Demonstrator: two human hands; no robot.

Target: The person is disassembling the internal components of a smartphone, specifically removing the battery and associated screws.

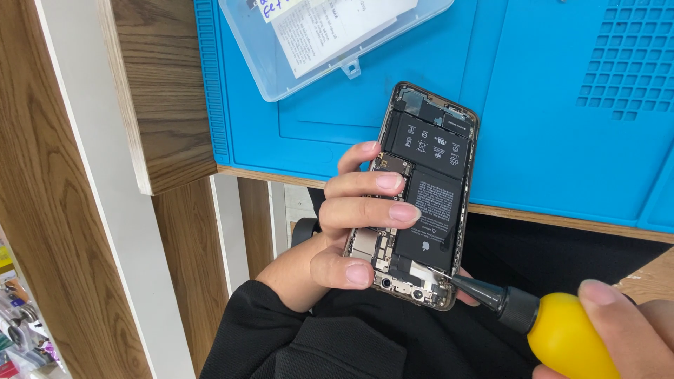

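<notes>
Yellow-handled screwdriver (544, 324) gripped in right hand (621, 330), tip on opened phone (420, 203). Left hand (351, 231) clasps the phone

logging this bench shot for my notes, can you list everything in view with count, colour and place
opened phone: one, dark frame, black battery and boards exposed, centre, held over the bench edge
screwdriver: one, yellow handle with black shaft, lower right, tip at the phone's lower end
work mat: one, blue, on the bench across the top
plastic box: one, clear, with paper sheets inside, on the mat at top centre
bench: one, wood grain with white edging, left and along the mat's edge
small items: several, mixed colours, lower left corner, too blurred to name
sleeve: one, black, bottom centre
left hand: one, gripping the phone
right hand: one, holding the screwdriver handle
</notes>
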